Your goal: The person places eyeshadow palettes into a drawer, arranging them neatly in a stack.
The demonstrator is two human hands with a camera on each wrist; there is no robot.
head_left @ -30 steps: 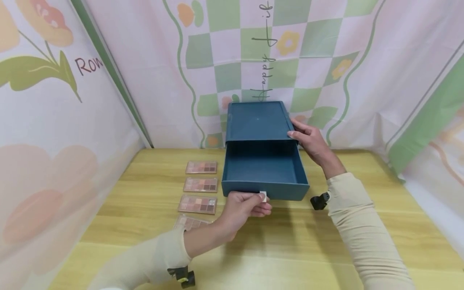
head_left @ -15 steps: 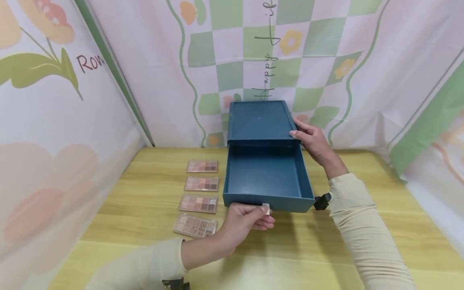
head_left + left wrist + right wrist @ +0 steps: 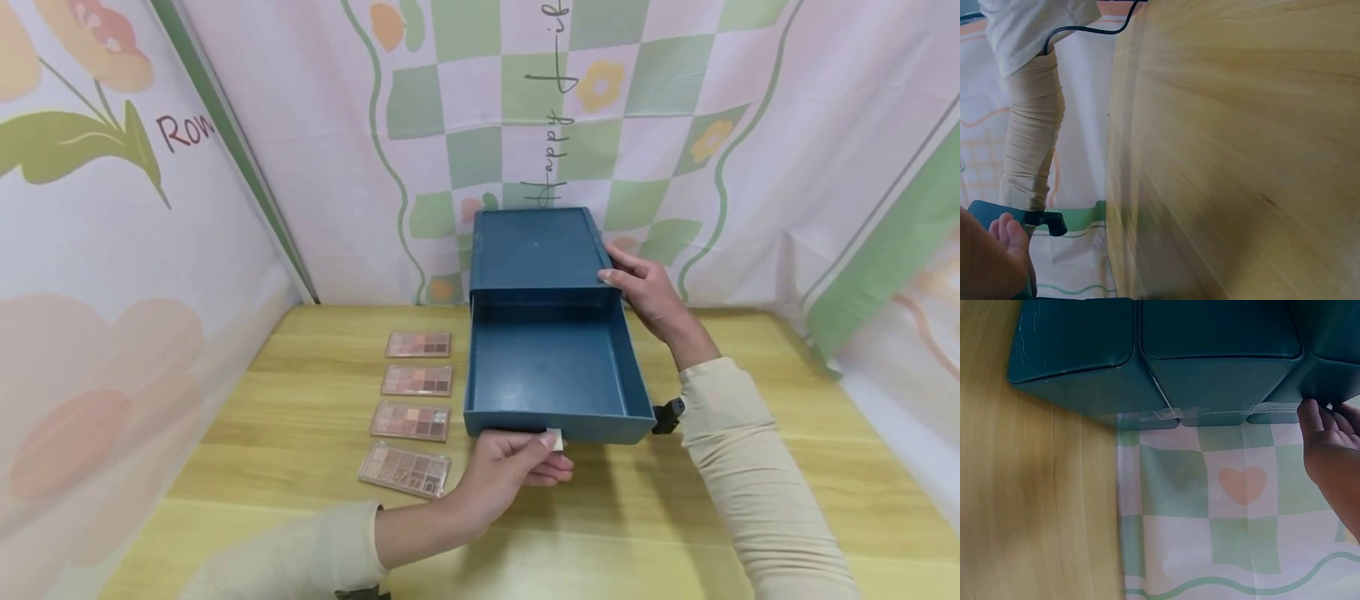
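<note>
A blue drawer (image 3: 547,367) stands pulled out towards the near side from the top of a blue cabinet (image 3: 534,250) at the far side of the wooden table (image 3: 300,417). The left hand (image 3: 510,467) pinches a white tab (image 3: 557,441) at the drawer's near edge. The right hand (image 3: 647,296) presses the cabinet's right side, thumb on the top edge and fingers spread from it, fairly straight. The head view shows four palettes (image 3: 409,422) lying in a near-to-far row left of the drawer; neither wrist view shows them. Only the right wrist view reveals three stacked tiers with clear tape (image 3: 1169,413) across them, the fingers touching the uppermost. Only the left wrist view shows a dark cable (image 3: 1088,29) by the right sleeve (image 3: 1029,131).
</note>
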